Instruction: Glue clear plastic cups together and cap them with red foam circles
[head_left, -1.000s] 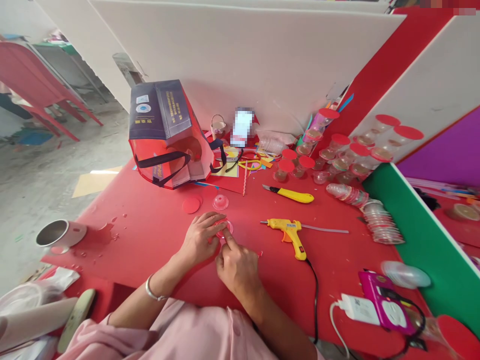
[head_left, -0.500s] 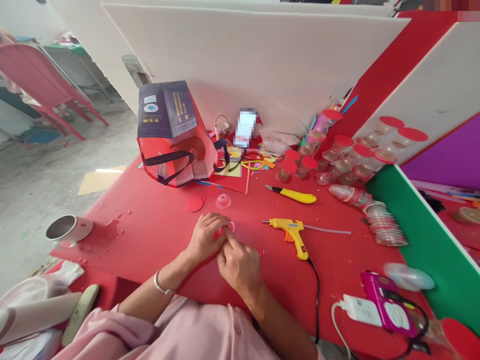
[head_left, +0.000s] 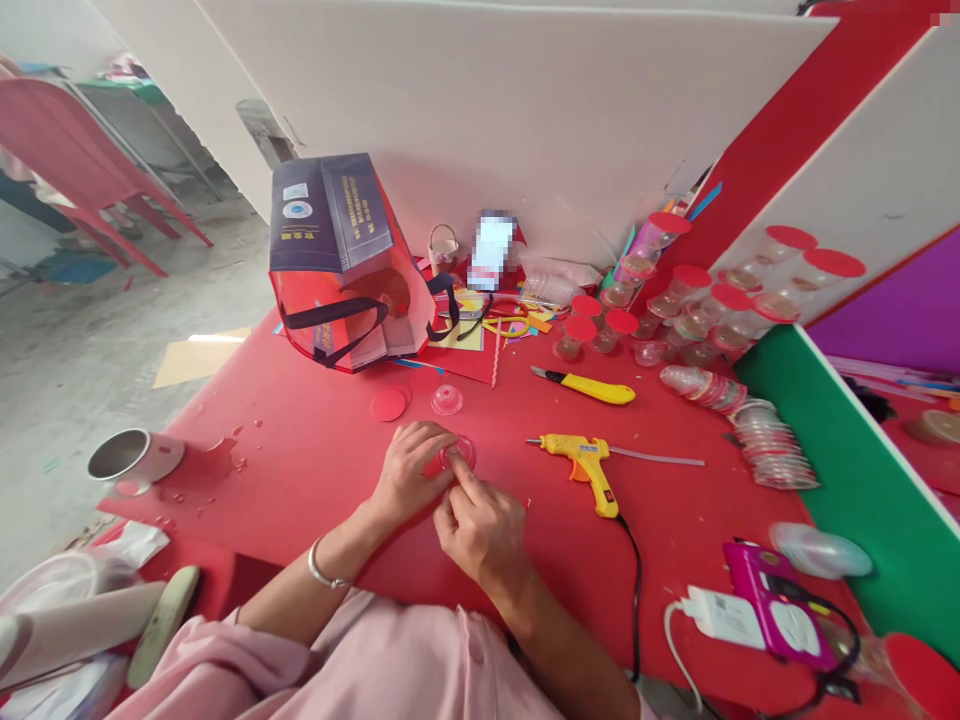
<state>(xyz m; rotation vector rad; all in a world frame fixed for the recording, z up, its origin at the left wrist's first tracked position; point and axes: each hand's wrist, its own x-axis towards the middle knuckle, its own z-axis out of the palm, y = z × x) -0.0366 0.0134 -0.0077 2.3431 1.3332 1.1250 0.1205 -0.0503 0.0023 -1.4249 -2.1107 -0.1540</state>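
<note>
Left of the glue gun [head_left: 589, 462], a clear plastic cup [head_left: 469, 446] is grasped by the left hand [head_left: 415, 468] and touched by the right hand [head_left: 480, 525]; whether the right grips it cannot be told. Probably light and easily crushed, it is best held by its rim.

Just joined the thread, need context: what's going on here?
A person at a red table is working on a small clear plastic piece with both hands. The left hand curls at its left side; the right hand touches it from the right. A similar domed piece sits just beyond, beside red discs. The glue gun and yellow-handled knife lie unheld to the right.
</note>
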